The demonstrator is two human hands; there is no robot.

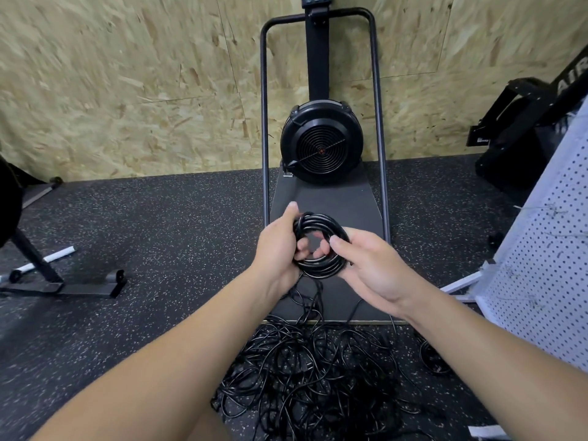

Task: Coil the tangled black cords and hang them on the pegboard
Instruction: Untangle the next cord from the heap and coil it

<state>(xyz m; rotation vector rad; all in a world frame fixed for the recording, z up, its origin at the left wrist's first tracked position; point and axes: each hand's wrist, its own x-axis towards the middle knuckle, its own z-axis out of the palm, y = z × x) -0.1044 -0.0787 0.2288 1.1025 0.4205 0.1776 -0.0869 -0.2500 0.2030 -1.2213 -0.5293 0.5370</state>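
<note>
A: Where is the coil?

B: The coil (319,246) is held between both hands: left hand (278,246) on its left, right hand (370,265) on its right.

A: And around it?

B: The tangled cords (311,377) lie on the floor (143,249) below; a fan machine (321,141) stands behind, against the wall (127,90); the pegboard (541,265) stands right.

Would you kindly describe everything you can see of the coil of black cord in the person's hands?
The coil is a round bundle of several loops of glossy black cord, held in the air in front of the person. The left hand grips its left side, fingers through the centre; the right hand holds its right edge. A strand trails down to the tangled pile on the floor.
</note>
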